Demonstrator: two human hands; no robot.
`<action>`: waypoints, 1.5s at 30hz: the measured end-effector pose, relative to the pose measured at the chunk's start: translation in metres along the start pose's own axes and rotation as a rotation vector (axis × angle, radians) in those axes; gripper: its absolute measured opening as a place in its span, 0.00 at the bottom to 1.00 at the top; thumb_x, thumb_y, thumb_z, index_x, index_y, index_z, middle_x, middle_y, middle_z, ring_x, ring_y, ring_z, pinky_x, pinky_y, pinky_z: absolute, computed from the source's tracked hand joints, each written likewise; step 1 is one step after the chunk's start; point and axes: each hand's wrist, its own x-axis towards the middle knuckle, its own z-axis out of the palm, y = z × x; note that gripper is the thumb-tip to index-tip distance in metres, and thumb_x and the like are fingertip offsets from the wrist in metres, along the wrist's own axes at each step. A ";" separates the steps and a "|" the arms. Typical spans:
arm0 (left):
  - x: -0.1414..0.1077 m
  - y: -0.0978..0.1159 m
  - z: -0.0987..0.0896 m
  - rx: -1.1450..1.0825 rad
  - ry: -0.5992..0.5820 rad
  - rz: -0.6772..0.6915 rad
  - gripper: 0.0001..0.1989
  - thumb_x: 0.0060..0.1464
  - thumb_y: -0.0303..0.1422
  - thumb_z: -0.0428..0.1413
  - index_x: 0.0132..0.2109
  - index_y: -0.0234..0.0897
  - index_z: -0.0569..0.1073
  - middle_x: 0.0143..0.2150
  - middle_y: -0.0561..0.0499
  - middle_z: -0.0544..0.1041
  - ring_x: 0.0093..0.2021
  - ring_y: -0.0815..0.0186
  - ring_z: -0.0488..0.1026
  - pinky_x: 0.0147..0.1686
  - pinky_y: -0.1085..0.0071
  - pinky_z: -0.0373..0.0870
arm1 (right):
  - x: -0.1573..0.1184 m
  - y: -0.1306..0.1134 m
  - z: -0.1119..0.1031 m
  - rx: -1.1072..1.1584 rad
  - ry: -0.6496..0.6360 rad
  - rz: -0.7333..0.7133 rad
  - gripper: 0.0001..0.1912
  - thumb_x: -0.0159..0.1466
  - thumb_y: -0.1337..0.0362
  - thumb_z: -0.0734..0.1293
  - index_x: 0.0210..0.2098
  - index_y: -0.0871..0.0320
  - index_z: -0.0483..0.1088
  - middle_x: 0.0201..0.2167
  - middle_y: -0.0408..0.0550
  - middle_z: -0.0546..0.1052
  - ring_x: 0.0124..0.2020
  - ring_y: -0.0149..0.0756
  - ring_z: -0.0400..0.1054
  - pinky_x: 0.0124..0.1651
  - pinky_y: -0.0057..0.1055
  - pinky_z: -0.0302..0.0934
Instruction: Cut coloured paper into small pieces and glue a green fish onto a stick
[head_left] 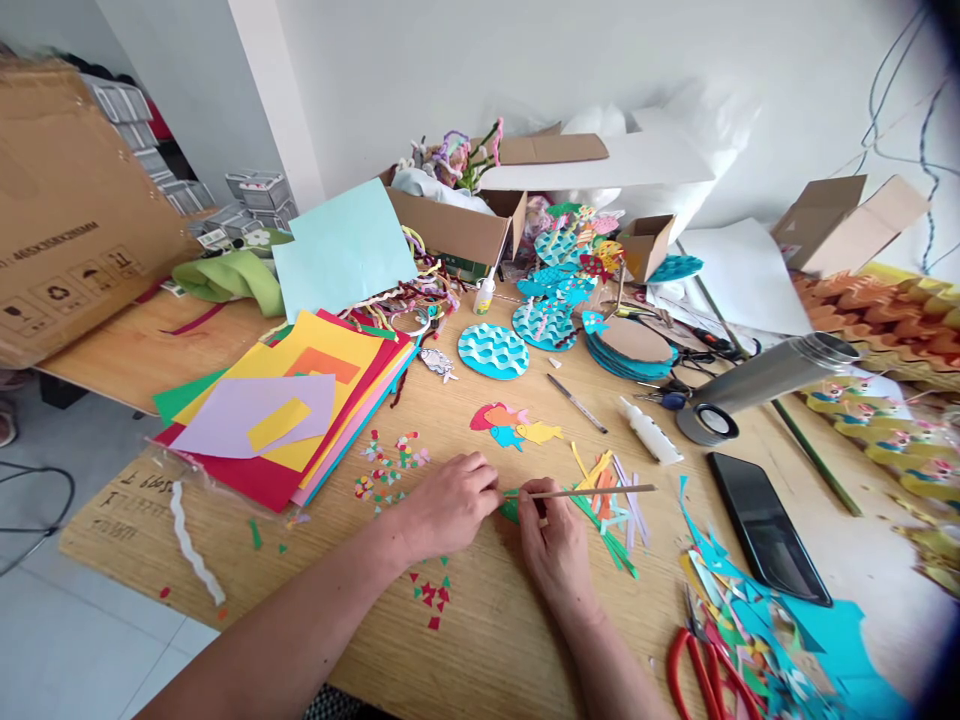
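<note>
Between my hands lies a small green paper piece (511, 507), partly hidden by the fingers. My left hand (459, 500) is closed at its left edge, fingers curled together; what they grip is too small to make out. My right hand (553, 535) pinches a thin brown stick (600, 491) that points right, its left end by the green piece. Just beyond are paper fish: a yellow one (538, 432), a blue one (508, 437) and red and orange ones. Coloured paper strips (611, 510) lie right of my right hand, and small confetti pieces (386, 465) lie beyond my left hand.
Stacked coloured paper (255, 480) lies at the left. A glue bottle (651, 432), a phone (765, 525), a steel flask (772, 372), red-handled scissors (701, 665) and blue scraps (847, 640) lie at the right. Wavy blue discs (493, 352) and an open carton (457, 228) stand farther back.
</note>
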 end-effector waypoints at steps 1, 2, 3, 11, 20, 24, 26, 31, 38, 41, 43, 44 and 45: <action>0.000 0.000 0.001 0.011 0.003 0.004 0.06 0.57 0.24 0.50 0.37 0.35 0.72 0.38 0.48 0.71 0.43 0.61 0.64 0.43 0.66 0.64 | 0.000 0.000 0.000 0.000 0.002 0.001 0.07 0.66 0.65 0.57 0.31 0.56 0.61 0.26 0.44 0.68 0.26 0.34 0.64 0.30 0.30 0.58; 0.001 0.001 0.002 0.020 0.005 0.006 0.06 0.57 0.24 0.50 0.37 0.35 0.72 0.38 0.48 0.70 0.43 0.61 0.64 0.43 0.66 0.64 | 0.000 0.000 0.000 -0.001 0.003 0.001 0.07 0.66 0.65 0.57 0.31 0.56 0.61 0.26 0.44 0.68 0.26 0.34 0.64 0.30 0.30 0.58; 0.001 0.001 0.002 0.027 0.005 0.006 0.06 0.57 0.25 0.50 0.36 0.35 0.72 0.38 0.48 0.70 0.43 0.61 0.63 0.43 0.66 0.64 | 0.000 0.000 0.000 -0.002 0.004 0.003 0.07 0.66 0.65 0.57 0.31 0.56 0.62 0.26 0.44 0.68 0.26 0.34 0.64 0.29 0.30 0.58; 0.003 0.002 0.004 0.036 -0.001 -0.002 0.06 0.57 0.25 0.51 0.37 0.35 0.72 0.39 0.47 0.69 0.44 0.61 0.63 0.44 0.65 0.64 | 0.001 -0.001 0.000 -0.005 -0.002 0.006 0.08 0.66 0.64 0.57 0.31 0.56 0.62 0.26 0.45 0.69 0.27 0.34 0.64 0.29 0.30 0.59; 0.003 0.001 0.005 0.010 -0.011 -0.041 0.06 0.55 0.23 0.51 0.37 0.36 0.72 0.40 0.48 0.69 0.44 0.61 0.63 0.44 0.65 0.64 | 0.000 -0.001 0.000 0.008 0.010 0.028 0.08 0.65 0.64 0.57 0.30 0.56 0.63 0.25 0.45 0.69 0.26 0.34 0.64 0.28 0.29 0.58; 0.003 0.002 0.005 0.009 -0.014 -0.048 0.06 0.55 0.23 0.51 0.37 0.36 0.72 0.40 0.48 0.69 0.44 0.61 0.63 0.43 0.65 0.65 | 0.001 0.000 0.000 0.030 0.024 0.056 0.08 0.66 0.63 0.58 0.31 0.56 0.62 0.24 0.43 0.68 0.23 0.32 0.62 0.26 0.28 0.57; 0.003 0.002 0.005 0.005 -0.015 -0.055 0.07 0.55 0.23 0.51 0.37 0.36 0.72 0.40 0.48 0.69 0.44 0.61 0.63 0.43 0.65 0.64 | 0.001 0.000 0.000 0.037 0.036 0.069 0.08 0.66 0.63 0.58 0.30 0.56 0.62 0.23 0.43 0.68 0.23 0.32 0.62 0.26 0.28 0.56; 0.003 0.002 0.005 -0.011 -0.015 -0.060 0.07 0.54 0.22 0.51 0.38 0.36 0.72 0.40 0.48 0.69 0.44 0.62 0.63 0.44 0.65 0.65 | 0.001 0.002 -0.001 0.050 0.067 0.091 0.09 0.65 0.61 0.58 0.30 0.56 0.63 0.24 0.43 0.69 0.24 0.33 0.62 0.27 0.29 0.57; 0.002 0.002 0.004 -0.025 -0.001 -0.039 0.07 0.55 0.23 0.51 0.38 0.36 0.72 0.40 0.47 0.69 0.44 0.61 0.63 0.44 0.65 0.65 | 0.000 0.002 -0.001 0.072 0.100 0.104 0.09 0.65 0.61 0.58 0.30 0.56 0.62 0.22 0.41 0.67 0.22 0.31 0.60 0.25 0.27 0.55; 0.002 0.002 0.003 -0.040 0.010 -0.030 0.07 0.55 0.22 0.51 0.38 0.35 0.72 0.40 0.48 0.69 0.44 0.62 0.63 0.44 0.66 0.65 | 0.000 0.002 -0.002 0.085 0.113 0.111 0.09 0.65 0.61 0.58 0.30 0.56 0.62 0.22 0.40 0.66 0.21 0.30 0.59 0.23 0.26 0.54; 0.002 0.001 0.001 -0.056 0.020 -0.032 0.08 0.54 0.22 0.50 0.38 0.34 0.72 0.41 0.47 0.69 0.44 0.62 0.63 0.46 0.66 0.65 | 0.000 0.002 -0.004 0.094 0.126 0.118 0.09 0.65 0.61 0.58 0.30 0.56 0.62 0.22 0.40 0.66 0.21 0.30 0.59 0.23 0.26 0.55; 0.002 0.001 0.000 -0.069 0.025 -0.038 0.08 0.53 0.21 0.50 0.38 0.34 0.72 0.41 0.47 0.69 0.45 0.61 0.63 0.47 0.65 0.65 | 0.000 0.002 -0.005 0.098 0.136 0.122 0.09 0.65 0.61 0.59 0.29 0.56 0.62 0.22 0.40 0.66 0.21 0.30 0.60 0.23 0.26 0.55; 0.001 0.000 0.000 -0.090 0.032 -0.046 0.09 0.52 0.21 0.50 0.39 0.34 0.72 0.42 0.47 0.69 0.45 0.61 0.63 0.47 0.65 0.65 | 0.000 0.002 -0.006 0.101 0.145 0.126 0.09 0.65 0.61 0.59 0.30 0.56 0.63 0.23 0.41 0.66 0.22 0.30 0.60 0.24 0.26 0.56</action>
